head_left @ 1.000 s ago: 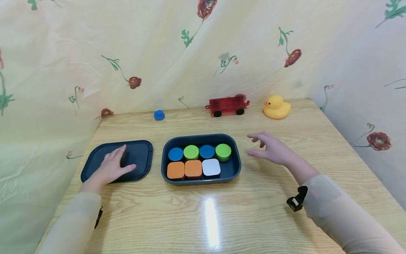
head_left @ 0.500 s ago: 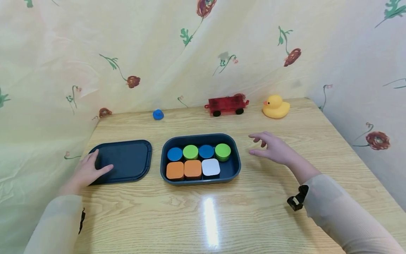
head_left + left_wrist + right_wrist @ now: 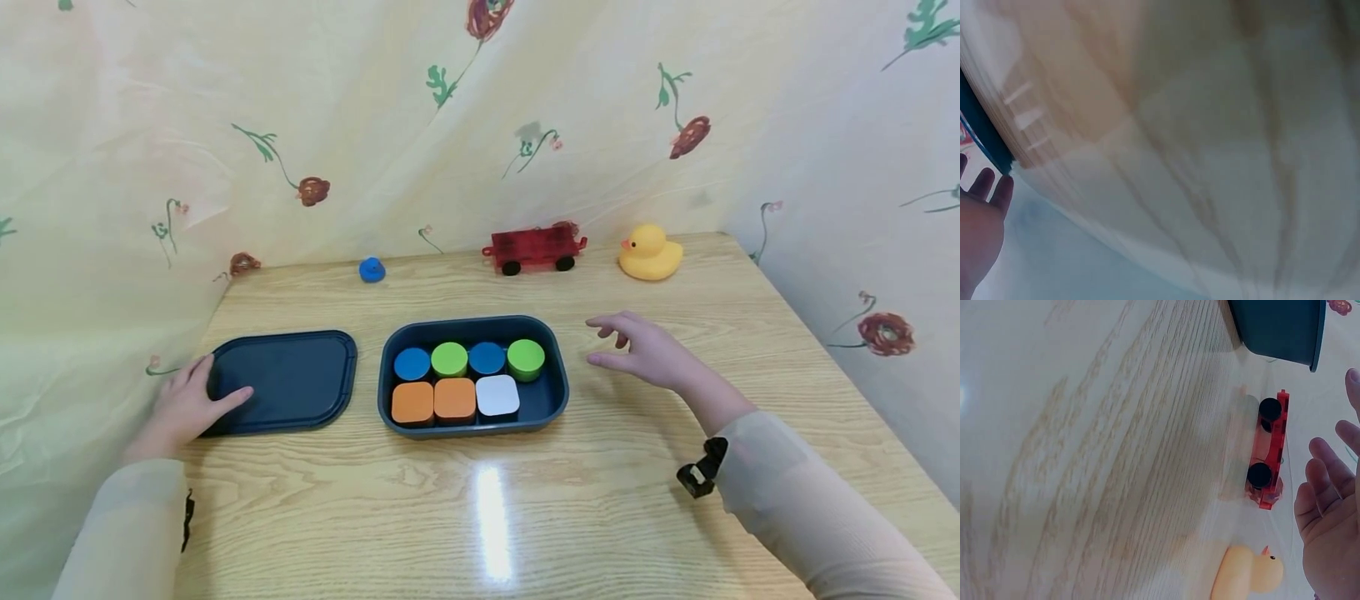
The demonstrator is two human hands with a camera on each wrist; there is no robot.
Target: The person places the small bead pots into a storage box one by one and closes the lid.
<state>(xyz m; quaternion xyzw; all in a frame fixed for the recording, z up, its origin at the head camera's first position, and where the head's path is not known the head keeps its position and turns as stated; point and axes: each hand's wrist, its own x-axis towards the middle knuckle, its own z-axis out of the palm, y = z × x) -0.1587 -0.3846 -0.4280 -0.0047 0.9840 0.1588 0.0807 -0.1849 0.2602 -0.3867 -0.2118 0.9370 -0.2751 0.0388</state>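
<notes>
My left hand (image 3: pixel 182 407) is at the left end of a flat dark-blue lid (image 3: pixel 285 379) lying on the table. Its fingers lie along that edge and its thumb reaches over the top. In the left wrist view, its fingertips come right up to the lid's rim (image 3: pixel 988 128), loosely spread. My right hand (image 3: pixel 637 350) hovers to the right of a dark-blue oblong box (image 3: pixel 555 400), fingers relaxed and holding nothing. Inside the box are two blue round blocks (image 3: pixel 412 363), two green ones (image 3: pixel 526 358), two orange squarish blocks (image 3: pixel 454 398) and a white one (image 3: pixel 497 394).
Along the back of the table stand a small blue duck (image 3: pixel 372 269), a red toy wagon (image 3: pixel 535 249) and a yellow rubber duck (image 3: pixel 650 252). A flower-patterned cloth (image 3: pixel 420 150) hangs behind and at both sides. Black wrist cameras sit on both sleeves.
My left hand has moved left from over the lid's middle to its left end, uncovering most of the lid. My right hand, the box and the blocks stay about where they were.
</notes>
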